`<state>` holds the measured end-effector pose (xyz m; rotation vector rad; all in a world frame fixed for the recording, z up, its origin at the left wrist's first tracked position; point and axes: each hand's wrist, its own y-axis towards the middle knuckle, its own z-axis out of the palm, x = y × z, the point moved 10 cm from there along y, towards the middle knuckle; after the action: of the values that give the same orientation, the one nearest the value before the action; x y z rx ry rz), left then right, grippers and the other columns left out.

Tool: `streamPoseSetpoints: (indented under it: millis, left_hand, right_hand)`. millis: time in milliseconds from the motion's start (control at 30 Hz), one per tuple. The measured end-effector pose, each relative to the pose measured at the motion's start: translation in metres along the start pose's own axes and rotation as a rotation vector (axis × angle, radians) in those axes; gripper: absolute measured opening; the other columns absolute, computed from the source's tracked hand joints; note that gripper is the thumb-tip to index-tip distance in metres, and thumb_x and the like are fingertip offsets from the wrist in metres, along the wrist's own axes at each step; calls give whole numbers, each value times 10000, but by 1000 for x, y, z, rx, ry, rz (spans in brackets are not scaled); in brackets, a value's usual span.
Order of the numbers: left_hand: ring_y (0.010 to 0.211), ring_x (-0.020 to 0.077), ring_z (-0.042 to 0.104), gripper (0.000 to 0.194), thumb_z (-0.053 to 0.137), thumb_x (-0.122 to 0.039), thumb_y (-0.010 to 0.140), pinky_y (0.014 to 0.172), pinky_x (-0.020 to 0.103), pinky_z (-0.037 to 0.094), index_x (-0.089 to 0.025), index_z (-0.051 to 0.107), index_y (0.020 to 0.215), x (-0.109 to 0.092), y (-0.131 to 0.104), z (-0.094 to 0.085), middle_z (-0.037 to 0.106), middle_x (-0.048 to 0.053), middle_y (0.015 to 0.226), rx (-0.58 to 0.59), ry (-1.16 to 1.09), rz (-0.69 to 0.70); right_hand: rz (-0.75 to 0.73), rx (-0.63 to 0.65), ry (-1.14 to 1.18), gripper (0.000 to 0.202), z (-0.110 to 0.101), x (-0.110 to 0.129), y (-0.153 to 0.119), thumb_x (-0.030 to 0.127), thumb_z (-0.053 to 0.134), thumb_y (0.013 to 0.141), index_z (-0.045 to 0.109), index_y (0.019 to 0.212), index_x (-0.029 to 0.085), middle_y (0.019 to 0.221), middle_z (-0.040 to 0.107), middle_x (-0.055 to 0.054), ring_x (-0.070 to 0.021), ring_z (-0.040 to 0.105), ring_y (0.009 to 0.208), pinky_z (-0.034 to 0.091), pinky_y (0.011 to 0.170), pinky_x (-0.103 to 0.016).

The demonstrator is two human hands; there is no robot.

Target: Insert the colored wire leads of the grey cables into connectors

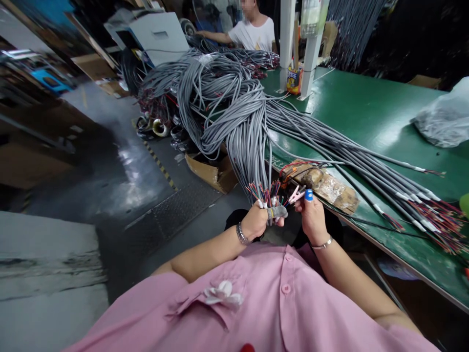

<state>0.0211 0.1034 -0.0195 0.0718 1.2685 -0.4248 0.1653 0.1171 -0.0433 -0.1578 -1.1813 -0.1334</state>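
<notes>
My left hand point(258, 221) is closed around the stripped ends of a bundle of grey cables point(251, 151), and thin coloured wires point(266, 188) fan out above the fist. A grey cloth finger cover point(278, 212) shows on that hand. Just to the right, my right hand point(312, 220) wears a blue cap point(309, 194) on one digit. Its fingers pinch a small pink clip-like tool point(296, 194), whose exact kind I cannot make out. The tool's tip is close to the coloured wires; whether it touches them is unclear.
More cables with bared ends point(421, 210) lie across the green table point(366, 117). A taped wooden block point(326, 186) sits at its near edge. A cardboard box point(212, 171) stands on the floor below. Another person point(256, 32) is behind the cable pile.
</notes>
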Motion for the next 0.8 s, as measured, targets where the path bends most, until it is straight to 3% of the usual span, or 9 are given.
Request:
streamPoseSetpoints:
  millis: [100, 200, 400, 667, 800]
  left_hand:
    - [468, 122, 559, 302, 769, -393, 683, 500, 244, 403, -106, 695, 627, 1, 2, 2, 624, 47, 508, 7, 16, 3]
    - [468, 114, 543, 310, 761, -384, 692, 500, 238, 391, -105, 684, 581, 0, 2, 5, 606, 47, 482, 11, 33, 14]
    - [470, 119, 550, 312, 746, -362, 708, 507, 241, 404, -102, 680, 548, 3, 3, 7, 610, 56, 472, 16, 61, 4]
    - [471, 124, 562, 279, 763, -368, 693, 511, 249, 422, -106, 700, 618, 2, -2, 4, 632, 50, 507, 5, 37, 34]
    - [482, 130, 574, 287, 762, -377, 699, 521, 256, 428, -107, 701, 625, 1, -8, 1, 643, 53, 525, -16, 42, 39]
  right_hand:
    - [119, 71, 131, 487, 11, -13, 1, 686, 574, 789, 669, 777, 209, 689, 595, -11, -121, 467, 572, 434, 551, -263]
    - [224, 126, 250, 474, 21, -18, 2, 670, 646, 745, 689, 849, 209, 704, 599, -7, -118, 465, 574, 453, 560, -263]
    - [218, 76, 382, 364, 21, -18, 5, 566, 744, 717, 675, 747, 209, 657, 595, 11, -111, 470, 576, 455, 576, -250]
    - [363, 206, 386, 585, 29, -26, -7, 766, 562, 730, 701, 869, 215, 795, 675, -34, -136, 561, 630, 479, 591, -268]
    - [367, 230, 386, 471, 30, -21, -11, 675, 628, 754, 699, 868, 223, 823, 678, -26, -128, 558, 640, 486, 605, -265]
